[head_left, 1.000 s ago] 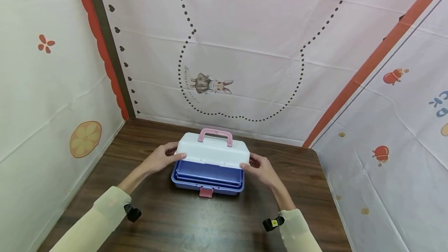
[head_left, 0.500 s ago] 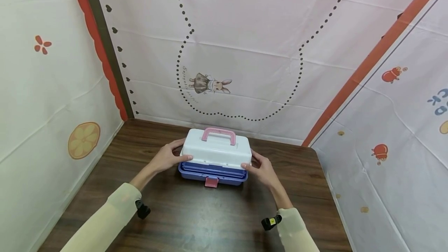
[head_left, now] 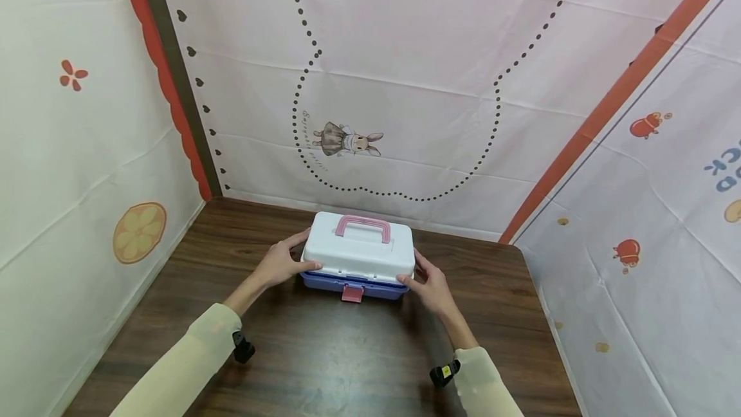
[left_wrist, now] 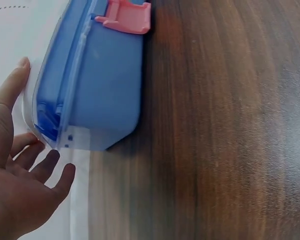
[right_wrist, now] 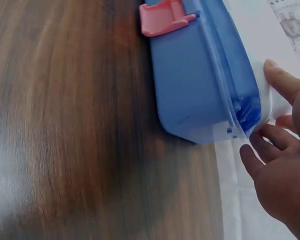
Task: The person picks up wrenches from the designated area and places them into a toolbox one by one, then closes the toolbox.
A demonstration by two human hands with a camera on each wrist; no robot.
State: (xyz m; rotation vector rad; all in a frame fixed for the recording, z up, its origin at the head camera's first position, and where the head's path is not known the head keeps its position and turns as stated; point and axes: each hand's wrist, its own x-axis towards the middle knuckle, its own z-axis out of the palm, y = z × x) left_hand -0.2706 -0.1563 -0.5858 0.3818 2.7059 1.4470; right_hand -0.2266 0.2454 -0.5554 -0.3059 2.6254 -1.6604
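Note:
A storage box with a blue base (head_left: 324, 282) stands on the wooden table. Its white lid (head_left: 347, 253), topped by a pink handle (head_left: 365, 221), is lowered almost onto the base; a narrow gap still shows at the front. My left hand (head_left: 279, 266) grips the lid's left end, thumb on the front rim and fingers round the side. At the opposite end my right hand (head_left: 433, 289) holds the lid the same way. The pink latch (head_left: 352, 293) hangs unfastened at the front. In both wrist views blue inner trays (left_wrist: 52, 122) show through the gap.
The dark wooden table (head_left: 347, 365) extends in front of the box and to both sides. White printed cloth (head_left: 405, 147) rises close behind the box, with cloth walls on the left and right.
The lid has swung down and forward over the base, covering the blue trays, with both hands following it. The box sits slightly farther back and to the right.

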